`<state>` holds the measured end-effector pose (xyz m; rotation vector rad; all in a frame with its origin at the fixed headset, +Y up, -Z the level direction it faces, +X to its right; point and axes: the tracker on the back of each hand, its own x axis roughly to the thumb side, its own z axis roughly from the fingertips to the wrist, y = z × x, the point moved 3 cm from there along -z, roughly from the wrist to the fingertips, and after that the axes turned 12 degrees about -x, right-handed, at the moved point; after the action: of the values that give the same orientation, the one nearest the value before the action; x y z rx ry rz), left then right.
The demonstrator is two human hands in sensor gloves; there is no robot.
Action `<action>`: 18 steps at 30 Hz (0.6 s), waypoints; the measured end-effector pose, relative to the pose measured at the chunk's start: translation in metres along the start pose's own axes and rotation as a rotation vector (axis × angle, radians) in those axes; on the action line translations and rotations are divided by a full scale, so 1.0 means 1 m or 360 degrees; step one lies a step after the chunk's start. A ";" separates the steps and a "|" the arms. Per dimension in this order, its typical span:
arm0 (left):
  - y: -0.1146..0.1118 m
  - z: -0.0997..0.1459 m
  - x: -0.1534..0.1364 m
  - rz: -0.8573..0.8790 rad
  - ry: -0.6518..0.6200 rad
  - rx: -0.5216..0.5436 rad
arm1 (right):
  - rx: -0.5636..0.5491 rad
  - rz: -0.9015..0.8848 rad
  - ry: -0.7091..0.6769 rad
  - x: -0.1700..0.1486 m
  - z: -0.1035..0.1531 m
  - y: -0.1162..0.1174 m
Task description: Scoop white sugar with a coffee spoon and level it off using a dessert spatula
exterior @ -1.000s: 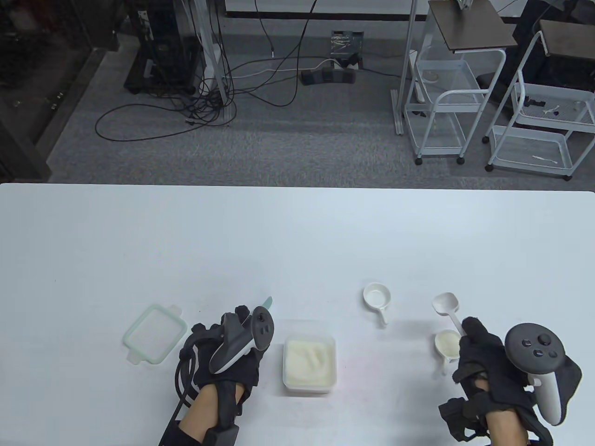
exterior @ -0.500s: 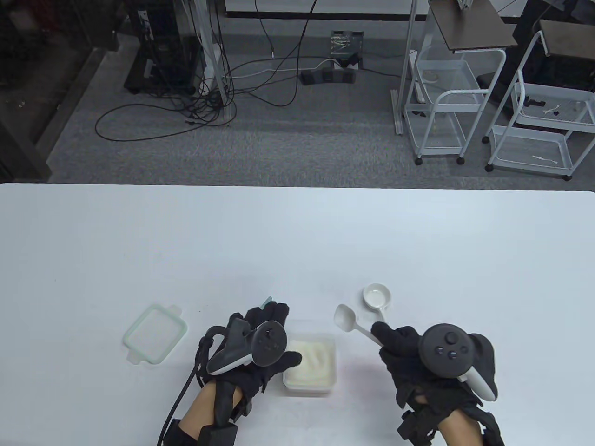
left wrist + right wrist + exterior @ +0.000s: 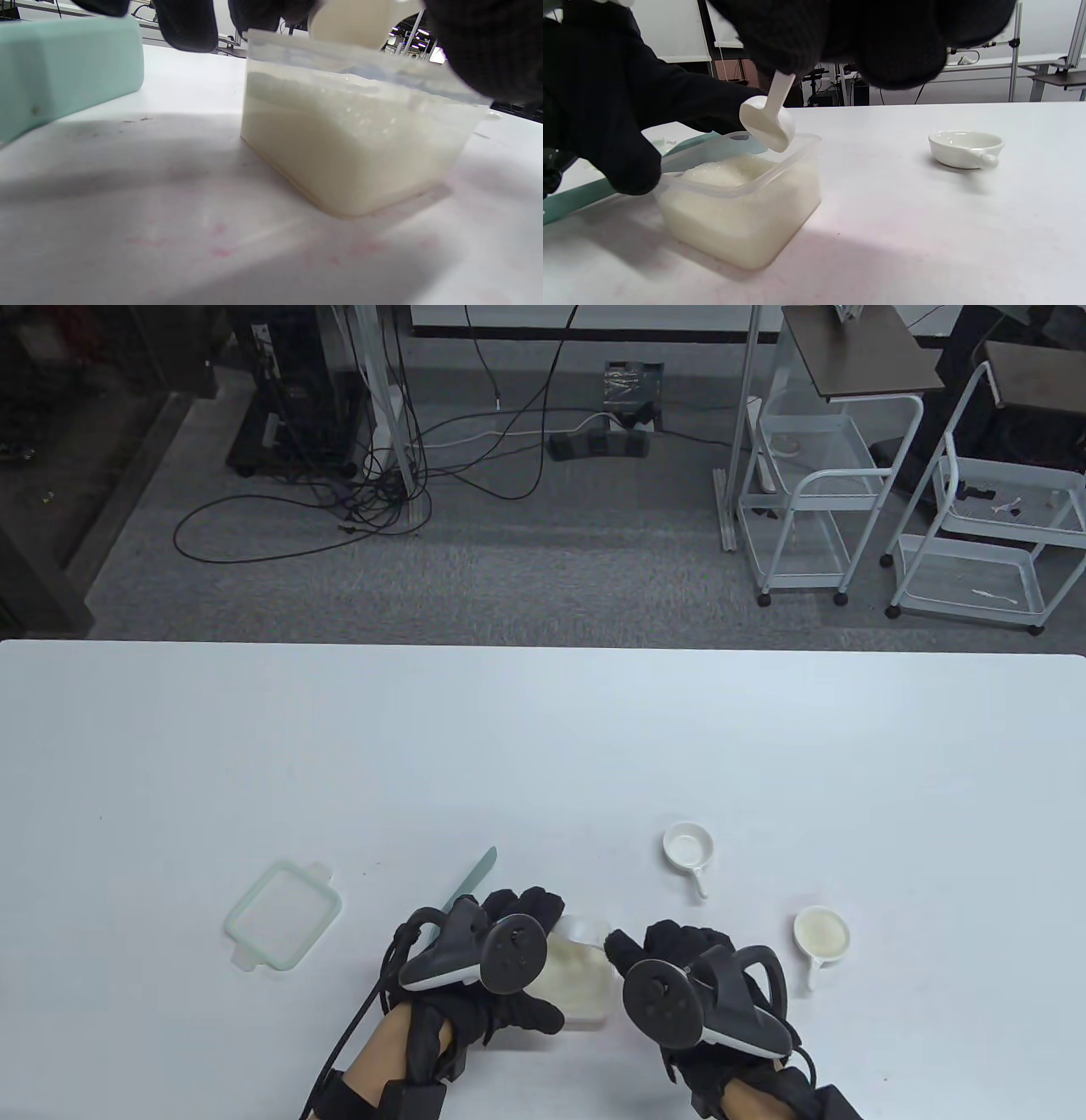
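Observation:
A clear tub of white sugar (image 3: 585, 993) stands near the table's front edge. My right hand (image 3: 674, 943) pinches the handle of the white coffee spoon (image 3: 768, 123). The spoon's bowl hangs tilted just over the tub's far rim, above the sugar (image 3: 725, 169). My left hand (image 3: 519, 1011) grips the mint-green dessert spatula (image 3: 471, 884) and lies close against the tub's left side. The spatula's blade points away to the far left. In the left wrist view the tub (image 3: 352, 140) fills the middle and the spatula's handle (image 3: 63, 72) is at the left.
A small white handled cup (image 3: 687, 848) stands empty behind and to the right of the tub. A second such cup (image 3: 821, 935) holding sugar stands further right. The tub's mint-rimmed lid (image 3: 282, 916) lies to the left.
My right hand has carried the spoon left, from beside the sugar-filled cup to above the tub. My left hand has moved right to the tub, and more of the spatula's blade shows.

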<state>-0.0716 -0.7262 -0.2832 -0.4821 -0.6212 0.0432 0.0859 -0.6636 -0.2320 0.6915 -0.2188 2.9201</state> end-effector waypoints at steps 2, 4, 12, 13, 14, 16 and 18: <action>-0.001 -0.001 0.000 0.0005 0.0000 -0.0010 | -0.0005 0.0044 -0.0014 0.003 0.000 0.001; -0.001 -0.001 0.000 0.0007 0.0004 -0.0020 | -0.0006 0.0100 -0.0041 0.006 0.001 0.004; -0.002 -0.002 0.001 0.0002 0.0022 -0.0043 | 0.0027 0.0249 -0.0090 0.016 0.000 0.016; -0.002 -0.002 0.001 0.0002 0.0022 -0.0044 | 0.0035 0.0250 -0.0087 0.016 0.000 0.016; -0.002 -0.002 0.001 0.0001 0.0022 -0.0044 | 0.0034 0.0241 -0.0087 0.016 0.000 0.016; -0.002 -0.002 0.001 0.0005 0.0025 -0.0051 | 0.0072 0.0190 -0.0069 0.014 0.000 0.018; -0.002 -0.002 0.001 0.0003 0.0027 -0.0054 | 0.0112 0.0061 -0.0048 0.011 0.000 0.020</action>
<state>-0.0697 -0.7287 -0.2832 -0.5155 -0.6056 0.0307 0.0726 -0.6824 -0.2296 0.7500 -0.1344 2.9680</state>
